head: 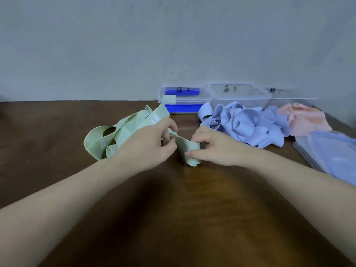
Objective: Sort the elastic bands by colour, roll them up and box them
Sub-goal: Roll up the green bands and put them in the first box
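Partly hidden between both pinching hands (179, 145), a half-rolled green band (187, 151); box labels (230, 88) blurred.

light is soft and even, a bit dim, with a cool bluish cast over the wall (173, 35). a broad dark shadow sits on the brown table (183, 218) between my forearms, under my head. faint sheen on the wood near the far edge. the whole picture is slightly soft; my left hand (152, 143) and right hand (213, 149) smear at the fingers. the clear boxes (240, 93) by the wall look blurred, labels barely readable. wide-angle bending stretches my arms at the lower corners.
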`<control>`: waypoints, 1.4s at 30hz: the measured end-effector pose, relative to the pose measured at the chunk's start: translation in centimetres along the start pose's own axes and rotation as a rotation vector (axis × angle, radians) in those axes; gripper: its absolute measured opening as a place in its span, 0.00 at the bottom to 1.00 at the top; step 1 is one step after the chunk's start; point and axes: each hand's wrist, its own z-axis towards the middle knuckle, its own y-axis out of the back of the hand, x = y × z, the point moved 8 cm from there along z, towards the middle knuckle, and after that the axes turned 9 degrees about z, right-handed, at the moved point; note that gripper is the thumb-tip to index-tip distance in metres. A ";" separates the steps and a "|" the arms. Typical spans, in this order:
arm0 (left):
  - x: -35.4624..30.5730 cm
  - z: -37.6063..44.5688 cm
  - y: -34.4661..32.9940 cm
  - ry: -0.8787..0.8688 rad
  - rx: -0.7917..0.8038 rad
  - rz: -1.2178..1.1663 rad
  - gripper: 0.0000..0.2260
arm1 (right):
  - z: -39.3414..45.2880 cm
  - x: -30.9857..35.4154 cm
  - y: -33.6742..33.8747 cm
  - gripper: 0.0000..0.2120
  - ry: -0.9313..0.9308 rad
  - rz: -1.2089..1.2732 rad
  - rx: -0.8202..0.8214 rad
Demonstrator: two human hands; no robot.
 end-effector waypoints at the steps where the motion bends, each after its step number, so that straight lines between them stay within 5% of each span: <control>1: -0.3 -0.8 -0.9 0.055 0.062 -0.049 0.07 | -1.0 0.2 0.1 0.10 -0.003 0.015 -0.015; 4: -1.4 -3.3 -3.9 0.265 0.255 -0.242 0.13 | -3.7 0.3 0.2 0.11 -0.024 0.040 -0.058; 8: -3.6 -7.5 -6.9 0.595 0.330 -0.894 0.19 | -6.9 1.0 -0.2 0.10 0.001 0.042 -0.065; 12: -5.6 -10.3 -8.0 0.675 0.296 -1.242 0.07 | -9.4 1.5 -0.7 0.13 -0.063 0.057 -0.007; 18: -6.6 -10.7 -8.5 0.748 0.204 -1.519 0.09 | -12.1 2.8 -1.8 0.10 -0.102 0.186 0.040; 27: -6.7 -7.8 -9.3 0.655 0.056 -1.510 0.19 | -14.4 1.8 -2.1 0.17 -0.187 0.267 0.051; 31: -6.5 -5.9 -8.7 0.573 -0.004 -1.504 0.26 | -14.3 1.3 -1.9 0.12 -0.226 0.244 0.030; 42: -4.2 -3.2 -9.2 0.671 -0.117 -1.391 0.16 | -13.1 -1.2 -1.8 0.09 -0.398 0.377 0.025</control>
